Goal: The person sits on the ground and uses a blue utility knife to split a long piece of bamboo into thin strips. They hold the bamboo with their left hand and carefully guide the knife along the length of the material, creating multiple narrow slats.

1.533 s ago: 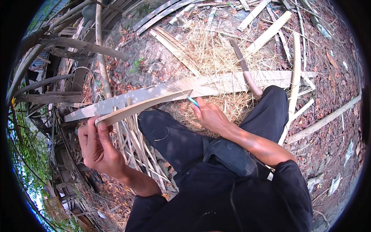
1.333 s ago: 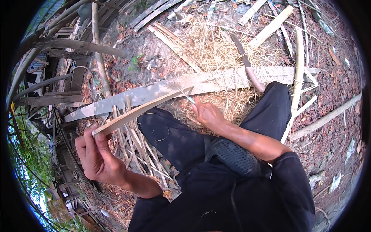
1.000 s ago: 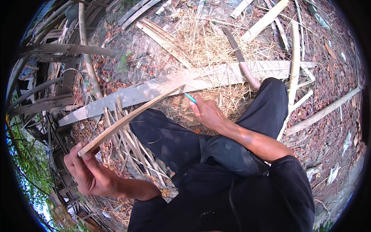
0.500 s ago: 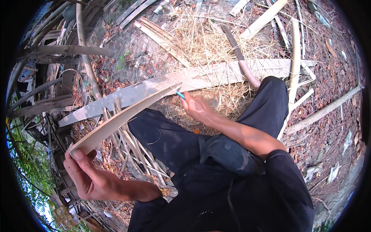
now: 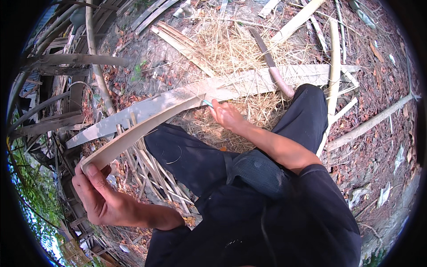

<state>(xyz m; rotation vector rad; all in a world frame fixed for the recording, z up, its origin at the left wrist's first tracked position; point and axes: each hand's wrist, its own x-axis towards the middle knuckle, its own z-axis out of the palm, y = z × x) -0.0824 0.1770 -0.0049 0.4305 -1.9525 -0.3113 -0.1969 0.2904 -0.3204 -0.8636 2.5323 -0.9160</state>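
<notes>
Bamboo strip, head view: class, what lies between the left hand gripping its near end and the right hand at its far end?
In the head view, the bamboo strip spans from left hand to right hand; beneath lie a black-trousered knee and thin slats.

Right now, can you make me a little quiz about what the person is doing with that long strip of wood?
1. True or false: the left hand pinches the near end of the thin strip.
2. What does the right hand hold against the strip?
A. a hammer
B. a small tool with a blue-green handle
C. a rope
3. Fill in: the big knife with the pale handle lies across the long flat ____ on the ground.

Key
1. True.
2. B; its tip meets the strip where it joins the plank.
3. plank.
</notes>
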